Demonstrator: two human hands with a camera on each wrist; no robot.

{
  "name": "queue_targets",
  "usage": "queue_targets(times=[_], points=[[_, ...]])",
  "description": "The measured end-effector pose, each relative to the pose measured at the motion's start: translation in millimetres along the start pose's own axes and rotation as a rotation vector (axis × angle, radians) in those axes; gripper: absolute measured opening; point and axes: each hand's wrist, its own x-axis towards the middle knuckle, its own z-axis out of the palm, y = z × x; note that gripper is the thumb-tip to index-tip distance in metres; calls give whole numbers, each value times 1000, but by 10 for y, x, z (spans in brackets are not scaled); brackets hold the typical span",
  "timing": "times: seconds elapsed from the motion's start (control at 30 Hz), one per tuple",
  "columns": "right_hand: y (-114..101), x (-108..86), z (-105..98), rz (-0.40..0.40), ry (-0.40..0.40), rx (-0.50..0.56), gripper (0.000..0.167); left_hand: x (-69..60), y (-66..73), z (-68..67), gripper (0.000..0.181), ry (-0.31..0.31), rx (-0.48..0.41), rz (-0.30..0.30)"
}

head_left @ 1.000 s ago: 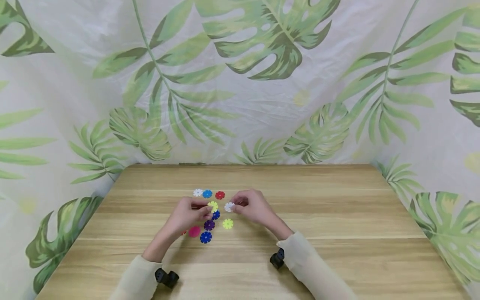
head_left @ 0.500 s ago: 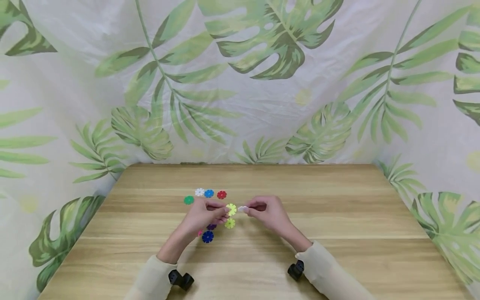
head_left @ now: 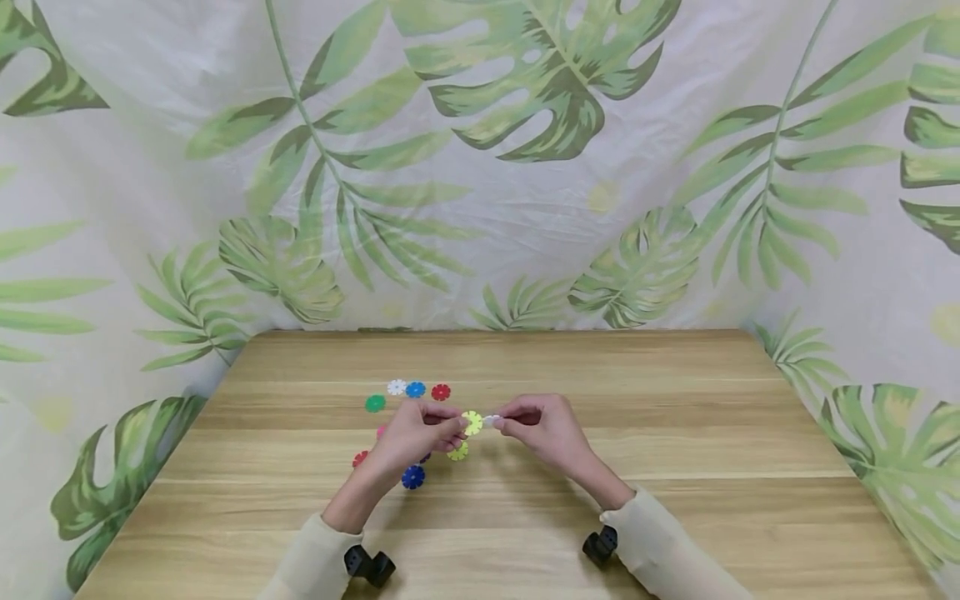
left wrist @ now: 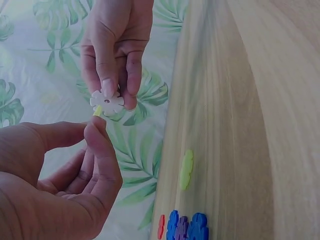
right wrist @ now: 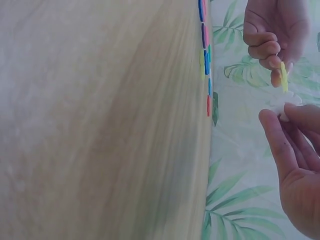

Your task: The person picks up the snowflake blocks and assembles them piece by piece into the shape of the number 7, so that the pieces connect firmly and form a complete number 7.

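Between thumb and forefinger, my left hand (head_left: 422,433) pinches a yellow notched plastic disc (head_left: 472,422), held up above the table. My right hand (head_left: 546,427) pinches a white notched disc (head_left: 491,421) turned nearly edge-on in the head view. In the left wrist view the white disc (left wrist: 107,102) faces the camera, and the yellow disc (left wrist: 98,110) meets its rim edge-on. Both discs touch at their edges, set crosswise; how deep the notches engage is too small to tell. A second yellow disc (head_left: 457,451) lies on the table below my left fingers.
Loose discs lie on the wooden table (head_left: 675,433): a white one (head_left: 397,387), a light blue one (head_left: 416,389), a red one (head_left: 441,392), a green one (head_left: 375,403) and a dark blue one (head_left: 413,477). My left hand partly covers others. A leaf-print cloth (head_left: 525,208) hangs behind.
Both hands have moved right, away from the loose discs. The white disc has turned edge-on, and the gap between it and the yellow disc has closed.
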Motion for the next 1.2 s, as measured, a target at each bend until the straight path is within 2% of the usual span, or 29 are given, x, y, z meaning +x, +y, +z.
queue_targets(times=[0.57,0.73,0.9,1.1,1.2], points=[[41,-7,32,20,-17,72,9,-19,-27,-19,26,6,0,0],[35,-9,10,17,-19,66,7,-22,-49,5,27,9,-14,-7],[44,-7,-9,9,-30,56,7,-12,-62,35,21,17,14,1],[46,-9,-3,-54,-31,1,6,-9,-68,80,16,6,37,16],[40,-10,2,-52,-31,-4,5,-7,-66,92,15,4,42,14]])
